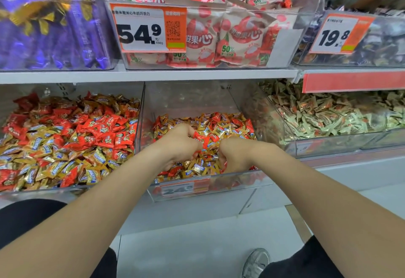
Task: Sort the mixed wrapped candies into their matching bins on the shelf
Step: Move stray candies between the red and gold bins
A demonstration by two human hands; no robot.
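In the middle bin (232, 186) of the lower shelf, red and gold wrapped candies (221, 124) lie mixed, and both hands reach into the pile from the front. The left hand (182, 144) is curled, its fingertips pinching a red candy (199, 138). The right hand (234, 155), just beside it, is curled with its fingers buried among wrappers, so whether it grips anything cannot be told.
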